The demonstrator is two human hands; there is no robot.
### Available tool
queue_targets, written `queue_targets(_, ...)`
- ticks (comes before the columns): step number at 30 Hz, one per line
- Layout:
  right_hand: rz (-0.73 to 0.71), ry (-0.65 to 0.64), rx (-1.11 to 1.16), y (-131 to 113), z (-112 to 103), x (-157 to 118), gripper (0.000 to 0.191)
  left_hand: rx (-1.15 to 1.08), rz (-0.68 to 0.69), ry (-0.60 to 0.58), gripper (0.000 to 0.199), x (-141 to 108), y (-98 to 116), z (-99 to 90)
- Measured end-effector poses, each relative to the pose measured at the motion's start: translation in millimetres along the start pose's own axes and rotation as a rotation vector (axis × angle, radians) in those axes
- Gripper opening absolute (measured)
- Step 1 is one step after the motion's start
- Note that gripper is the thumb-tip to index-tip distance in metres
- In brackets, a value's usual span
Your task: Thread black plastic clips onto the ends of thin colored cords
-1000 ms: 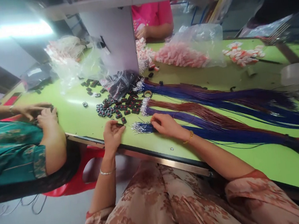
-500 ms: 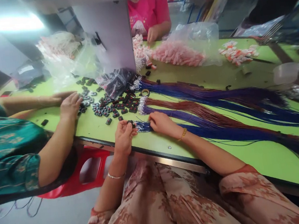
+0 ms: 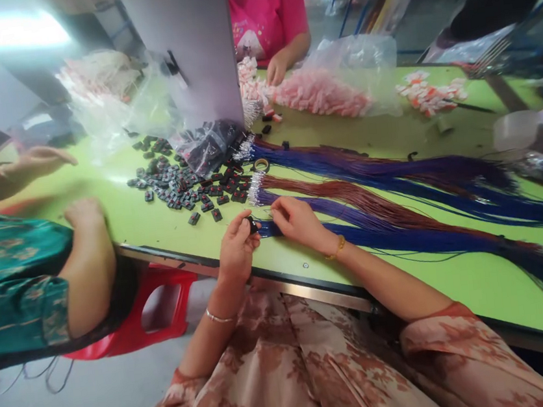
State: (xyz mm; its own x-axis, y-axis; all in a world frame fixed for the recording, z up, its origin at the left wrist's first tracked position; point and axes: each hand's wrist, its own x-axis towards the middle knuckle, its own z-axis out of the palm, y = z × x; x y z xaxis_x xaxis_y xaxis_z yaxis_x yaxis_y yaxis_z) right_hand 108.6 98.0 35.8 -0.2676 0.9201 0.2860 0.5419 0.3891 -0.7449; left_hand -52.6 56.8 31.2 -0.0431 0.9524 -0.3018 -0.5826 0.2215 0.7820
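Observation:
My left hand (image 3: 237, 245) pinches a small black plastic housing (image 3: 253, 224) between thumb and fingers. Just to its right, my right hand (image 3: 299, 224) has thumb and index finger closed on a thin wire, whose end points towards the housing. Beneath the right hand lies a bundle of blue wires (image 3: 377, 234), its tips close to my left fingers. Purple and brown wires (image 3: 333, 191) with silvery terminals (image 3: 254, 189) lie just behind. Loose black housings (image 3: 171, 183) are spread on the green table (image 3: 156, 226) beyond my left hand.
A co-worker's hands (image 3: 85, 215) are at the left, beside a red stool (image 3: 165, 307). Opposite sits a person in a pink shirt (image 3: 270, 20). A plastic bag of black parts (image 3: 210, 145), a tape roll (image 3: 261, 165) and pink-white parts (image 3: 322, 90) lie further back.
My left hand has moved slightly right with the black housing, and my right hand has lifted a little off the blue bundle. The co-worker's hands have drawn back left from the pile.

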Motion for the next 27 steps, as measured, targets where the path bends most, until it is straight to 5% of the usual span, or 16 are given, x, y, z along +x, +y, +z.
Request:
queue_targets(10, 0.089, -0.139, 0.327, -18.3, -2.9, -8.0, 0.016, -0.124, -0.108, -0.059, 0.022, -1.9, -0.1, -1.6)
queue_targets(27, -0.033, -0.066, 0.201, -12.1, 3.9, -22.9, 0.01, -0.139, -0.202, -0.111, 0.02, -1.5, -3.7, -3.8)
